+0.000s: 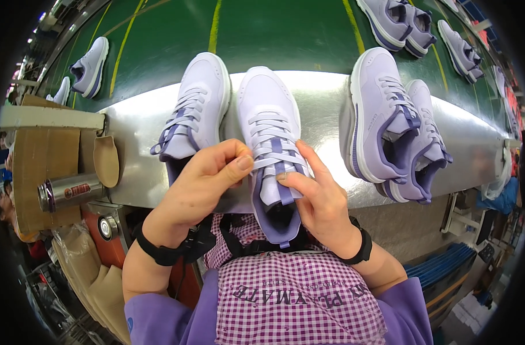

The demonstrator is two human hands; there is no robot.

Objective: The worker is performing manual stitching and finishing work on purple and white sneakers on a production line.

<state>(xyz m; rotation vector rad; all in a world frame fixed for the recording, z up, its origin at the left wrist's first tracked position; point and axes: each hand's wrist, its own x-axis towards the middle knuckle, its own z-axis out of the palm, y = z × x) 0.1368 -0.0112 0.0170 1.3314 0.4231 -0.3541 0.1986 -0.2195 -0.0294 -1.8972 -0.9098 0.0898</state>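
A pale lilac sneaker [268, 95] lies before me on the metal ledge, toe pointing away and heel overhanging the near edge. Crisscrossed flat laces [272, 129] run over its purple-striped tongue [281, 167]. At the left row of lace holes, my left hand [208, 172] is closed in a pinch on the shoelace; the pinched bit is mostly covered by the fingers. My right hand [320, 198] grips the shoe's right side, its thumb over the tongue and the index finger along the collar. Close by on the left stands a matching sneaker [202, 86], partly behind my left hand.
Another lilac pair [377, 109] stands on the ledge to the right. More sneakers [90, 66] sit on the green belt [280, 34] with yellow lines. A steel flask [73, 192] lies beside cardboard [47, 155] at the left. Blue rods [441, 264] are stacked lower right.
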